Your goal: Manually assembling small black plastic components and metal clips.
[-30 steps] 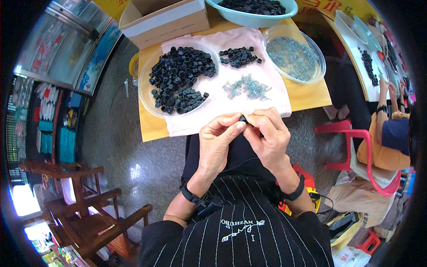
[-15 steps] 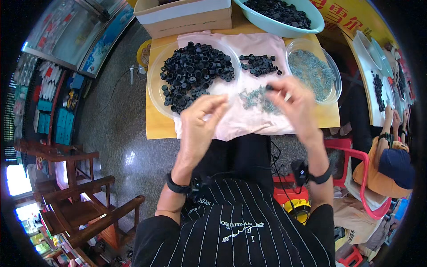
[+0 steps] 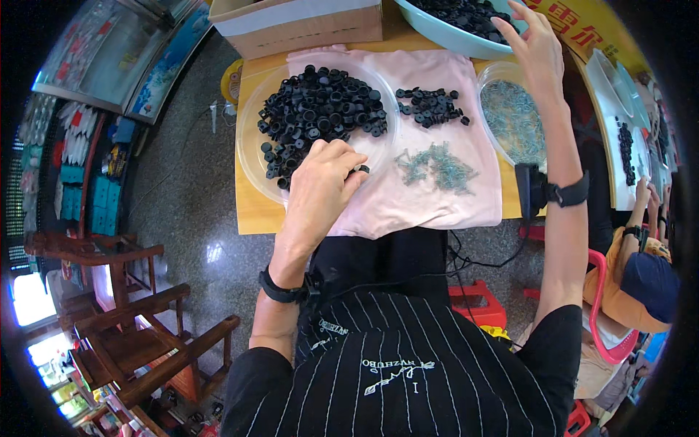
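At the left, the bare edge of the table [image 3: 255, 218] showed beyond the pink cloth [image 3: 429, 211]. On it sat a round clear tray [image 3: 247, 138] heaped with black caps [image 3: 320, 109], near the cardboard box [image 3: 313, 35] behind.

Your left hand [image 3: 324, 186] was over the tray's near right side, thumb and fingers drawn narrow around one small black cap [image 3: 361, 169], which seemed pinched at the tips. It looked light, stiff and smooth, probably plastic, so it was likely to roll or slip more than break; its outer wall would have been the sure place to grip, between thumb and forefinger pads.

Right of the tray, a small cluster of black parts [image 3: 433, 108] lay on the cloth, with a loose pile of thin metal pieces [image 3: 440, 167], perhaps screws, nearer you. They looked hard, light and prone to snagging one another, best taken singly by the shank.

Behind stood a pale blue basin [image 3: 437, 30] of flat black pieces [image 3: 466, 16], probably light and rigid, best lifted by their edges. At the right was a clear tub [image 3: 483, 109] of more metal pieces.

Your right hand [image 3: 507, 13] was at the basin's right side, thumb and fingers wide apart; whether they touched any piece, you could not tell.
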A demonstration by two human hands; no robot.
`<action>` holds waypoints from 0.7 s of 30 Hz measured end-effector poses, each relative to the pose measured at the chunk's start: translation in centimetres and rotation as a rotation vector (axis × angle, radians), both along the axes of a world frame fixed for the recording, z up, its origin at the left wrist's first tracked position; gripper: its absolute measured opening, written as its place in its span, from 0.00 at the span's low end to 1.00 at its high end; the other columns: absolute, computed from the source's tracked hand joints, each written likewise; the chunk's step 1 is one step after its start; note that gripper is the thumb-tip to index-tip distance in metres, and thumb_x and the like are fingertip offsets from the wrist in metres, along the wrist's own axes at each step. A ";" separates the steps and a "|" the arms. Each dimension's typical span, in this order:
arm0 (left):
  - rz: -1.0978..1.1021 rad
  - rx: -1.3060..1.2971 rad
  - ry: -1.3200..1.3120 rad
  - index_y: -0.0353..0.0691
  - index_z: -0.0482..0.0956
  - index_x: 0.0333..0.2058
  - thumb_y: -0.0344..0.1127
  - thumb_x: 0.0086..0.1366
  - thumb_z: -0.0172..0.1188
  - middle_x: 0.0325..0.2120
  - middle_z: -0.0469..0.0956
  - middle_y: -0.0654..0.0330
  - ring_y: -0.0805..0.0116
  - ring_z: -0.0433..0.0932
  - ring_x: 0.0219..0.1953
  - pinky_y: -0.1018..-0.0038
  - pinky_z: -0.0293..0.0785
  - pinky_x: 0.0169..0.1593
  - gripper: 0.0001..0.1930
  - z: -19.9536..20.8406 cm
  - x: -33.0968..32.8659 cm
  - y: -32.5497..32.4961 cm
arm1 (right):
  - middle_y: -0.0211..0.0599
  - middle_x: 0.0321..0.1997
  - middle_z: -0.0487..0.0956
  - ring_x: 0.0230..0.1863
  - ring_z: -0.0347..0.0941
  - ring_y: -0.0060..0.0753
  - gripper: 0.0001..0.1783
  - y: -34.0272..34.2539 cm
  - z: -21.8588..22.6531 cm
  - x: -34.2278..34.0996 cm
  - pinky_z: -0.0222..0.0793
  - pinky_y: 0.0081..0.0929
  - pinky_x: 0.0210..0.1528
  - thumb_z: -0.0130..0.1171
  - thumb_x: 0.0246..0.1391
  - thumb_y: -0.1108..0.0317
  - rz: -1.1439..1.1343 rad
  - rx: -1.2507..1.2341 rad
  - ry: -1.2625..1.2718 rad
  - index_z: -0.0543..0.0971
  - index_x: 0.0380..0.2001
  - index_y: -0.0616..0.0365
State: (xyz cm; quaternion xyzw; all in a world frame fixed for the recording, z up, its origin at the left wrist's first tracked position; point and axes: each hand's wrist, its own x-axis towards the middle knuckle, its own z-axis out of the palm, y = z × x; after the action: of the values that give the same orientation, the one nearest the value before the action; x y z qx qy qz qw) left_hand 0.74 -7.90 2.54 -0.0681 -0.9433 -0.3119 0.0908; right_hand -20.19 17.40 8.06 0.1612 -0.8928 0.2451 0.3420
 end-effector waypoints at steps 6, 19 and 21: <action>-0.050 -0.047 -0.045 0.36 0.82 0.34 0.31 0.53 0.63 0.33 0.76 0.58 0.60 0.73 0.39 0.69 0.70 0.43 0.09 -0.5 -0.3 -0.5 | 0.31 0.38 0.79 0.28 0.68 0.21 0.15 -1.5 -1.7 8.0 0.67 0.21 0.33 0.62 0.51 0.69 0.309 -0.182 -0.159 0.80 0.43 0.56; 0.099 0.047 0.018 0.35 0.79 0.30 0.29 0.51 0.64 0.29 0.74 0.58 0.62 0.74 0.32 0.70 0.71 0.39 0.07 0.1 -1.3 -1.9 | 0.37 0.34 0.78 0.31 0.75 0.30 0.07 -4.6 -6.4 21.1 0.70 0.24 0.31 0.60 0.52 0.75 0.429 -0.546 -0.587 0.81 0.36 0.59; 0.090 0.104 0.038 0.34 0.80 0.31 0.28 0.53 0.64 0.30 0.75 0.60 0.69 0.72 0.30 0.75 0.70 0.36 0.07 0.5 -0.9 -1.5 | 0.36 0.33 0.77 0.29 0.74 0.25 0.07 -4.7 -6.7 21.3 0.69 0.21 0.28 0.60 0.52 0.76 0.448 -0.565 -0.553 0.80 0.37 0.60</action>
State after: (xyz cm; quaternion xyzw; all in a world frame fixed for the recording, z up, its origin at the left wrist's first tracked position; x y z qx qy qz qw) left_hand -0.14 -9.43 3.03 -0.0267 -0.9260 -0.3549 0.1261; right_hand 1.15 12.70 1.34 0.1794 -0.7917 0.5808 0.0597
